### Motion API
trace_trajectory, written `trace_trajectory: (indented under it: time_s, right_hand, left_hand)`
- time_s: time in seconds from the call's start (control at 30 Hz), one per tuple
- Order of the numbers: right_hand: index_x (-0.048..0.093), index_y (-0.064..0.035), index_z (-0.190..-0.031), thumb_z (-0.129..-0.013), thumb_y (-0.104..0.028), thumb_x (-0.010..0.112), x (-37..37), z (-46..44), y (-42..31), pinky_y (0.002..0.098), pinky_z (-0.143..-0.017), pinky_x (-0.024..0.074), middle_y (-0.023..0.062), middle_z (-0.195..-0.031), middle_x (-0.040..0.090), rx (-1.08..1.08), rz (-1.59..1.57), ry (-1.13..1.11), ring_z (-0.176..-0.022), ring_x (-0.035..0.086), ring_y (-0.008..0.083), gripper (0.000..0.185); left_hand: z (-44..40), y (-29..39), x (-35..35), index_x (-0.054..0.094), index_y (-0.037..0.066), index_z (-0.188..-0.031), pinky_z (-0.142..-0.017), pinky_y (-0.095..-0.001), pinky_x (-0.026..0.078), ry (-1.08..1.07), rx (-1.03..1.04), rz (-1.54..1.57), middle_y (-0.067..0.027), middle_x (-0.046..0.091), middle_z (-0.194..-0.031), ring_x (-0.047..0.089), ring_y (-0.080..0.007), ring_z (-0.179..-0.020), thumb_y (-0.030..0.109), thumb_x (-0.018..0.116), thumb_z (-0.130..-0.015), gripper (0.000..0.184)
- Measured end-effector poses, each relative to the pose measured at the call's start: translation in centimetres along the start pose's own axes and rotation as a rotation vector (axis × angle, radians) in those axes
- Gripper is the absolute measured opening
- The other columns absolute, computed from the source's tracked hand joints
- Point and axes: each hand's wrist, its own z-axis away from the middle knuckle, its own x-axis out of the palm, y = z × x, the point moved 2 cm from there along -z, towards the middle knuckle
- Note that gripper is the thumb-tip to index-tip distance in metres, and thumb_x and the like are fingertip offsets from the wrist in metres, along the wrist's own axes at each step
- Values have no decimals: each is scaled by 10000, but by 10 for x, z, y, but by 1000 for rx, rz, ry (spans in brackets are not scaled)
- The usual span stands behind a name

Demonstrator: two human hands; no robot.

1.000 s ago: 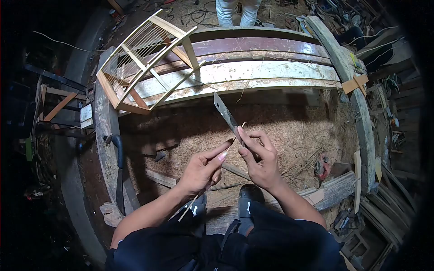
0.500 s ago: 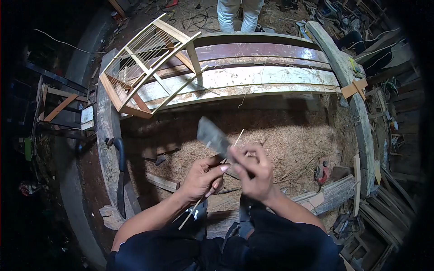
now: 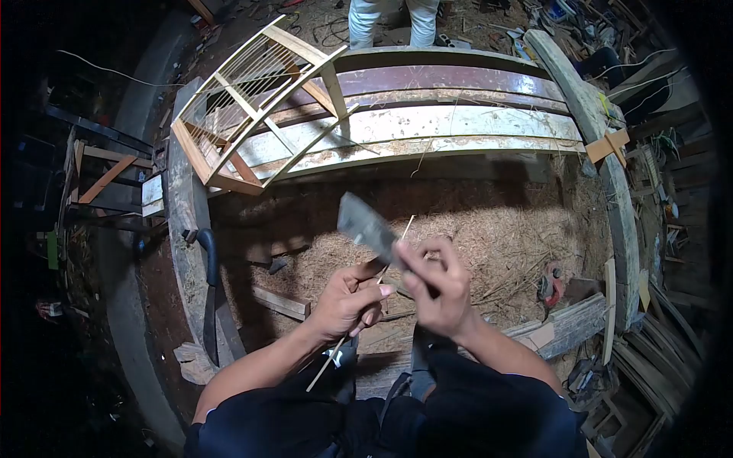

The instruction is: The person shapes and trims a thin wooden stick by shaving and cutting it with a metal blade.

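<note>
My left hand (image 3: 353, 302) is closed around a thin wooden stick (image 3: 324, 369), which slants from near my lap up past my fingers to the right. My right hand (image 3: 440, 290) grips a broad, flat grey blade (image 3: 368, 227) that looks like a cleaver or wide knife. The blade points up and left, crossing close to the stick above my left fingers. Its handle is hidden in my grip, and the blade is slightly blurred. Whether its edge touches the stick, I cannot tell.
A wooden frame strung with thin rods (image 3: 256, 107) leans on the white plank (image 3: 412, 126) at the back left. A dark-handled tool (image 3: 208, 259) lies on the left beam. Shavings (image 3: 489, 244) cover the ground. Another person's legs (image 3: 393, 21) stand beyond the bench.
The view has shifted slightly, so the bench and frame sit a little differently. Both hands keep their grips, and the blade stays near the stick at almost the same angle.
</note>
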Motion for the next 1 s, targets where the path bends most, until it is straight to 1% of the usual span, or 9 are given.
trace_trajectory:
  time_s: [0.1, 0.17, 0.23, 0.37, 0.43, 0.6, 0.7, 0.8, 1.0]
  right_hand:
    - [658, -73, -1339, -871, -4, 699, 1, 6, -13, 304, -607, 547, 175, -1071, 568, -20, -43, -103, -683, 652, 189, 475]
    - [662, -82, -1338, -866, -12, 708, 2, -2, 10, 299, -598, 547, 170, -1065, 563, -35, 9, -13, -681, 651, 180, 480]
    - [665, -91, -1338, -862, -19, 716, 3, -1, 11, 293, -588, 547, 164, -1058, 558, -55, 58, 70, -678, 651, 172, 484]
    - [657, -80, -1340, -880, -24, 698, 10, 5, -7, 325, -650, 556, 171, -1058, 564, 70, -99, -159, -729, 666, 215, 465]
    - [663, -78, -1332, -879, -34, 703, 13, -2, 20, 321, -631, 550, 171, -1045, 563, -17, 34, 35, -716, 662, 218, 456]
    - [663, -74, -1328, -884, -29, 691, 25, 9, 0, 317, -605, 533, 184, -1045, 568, 5, -81, -135, -652, 630, 199, 447]
    - [662, -82, -1333, -876, -42, 701, 34, 4, 23, 313, -559, 519, 182, -1035, 564, 12, -4, -22, -639, 625, 183, 460]
    - [651, -90, -1348, -884, -40, 693, 44, 17, 14, 305, -534, 500, 175, -1037, 566, 2, -79, -109, -597, 589, 154, 469]
    - [634, -118, -1378, -905, -82, 692, 44, 18, 15, 276, -511, 485, 166, -1034, 570, 7, -53, -153, -585, 574, 123, 478]
  left_hand:
    - [6, -1, 3, 509, 12, -1427, -353, -198, 345, 161, 37, -2, 17, 539, -594, 477, -43, -421, 74, 650, -957, 495]
    - [0, -2, -5, 454, 2, -1473, -357, -196, 353, -5, 5, 47, 28, 522, -580, 477, -42, -420, 46, 650, -945, 565]
    - [-1, -2, -6, 434, 3, -1487, -356, -198, 359, -19, -13, 65, -2, 579, -663, 487, -48, -431, 19, 631, -940, 582]
    - [3, 1, -12, 396, 11, -1517, -353, -197, 369, 71, 40, 25, -79, 660, -874, 497, -62, -450, -29, 585, -931, 617]
    - [-2, -10, -23, 387, 36, -1529, -350, -206, 367, -10, -20, 130, -86, 664, -891, 484, -64, -437, -48, 581, -919, 646]
    - [10, -5, -20, 417, 17, -1507, -359, -209, 317, 150, -4, 132, -16, 535, -549, 406, -63, -349, 7, 617, -947, 594]
    - [9, -15, -35, 407, 33, -1520, -384, -235, 341, 63, -65, 187, -26, 536, -551, 418, -82, -338, -2, 613, -947, 610]
    - [18, -17, -34, 411, 33, -1520, -411, -238, 343, 189, -58, 115, 2, 507, -512, 401, -78, -317, 47, 632, -967, 595]
    - [15, -23, -34, 343, 72, -1561, -374, -217, 298, 159, -107, 196, -9, 512, -512, 393, -71, -318, 13, 582, -955, 655]
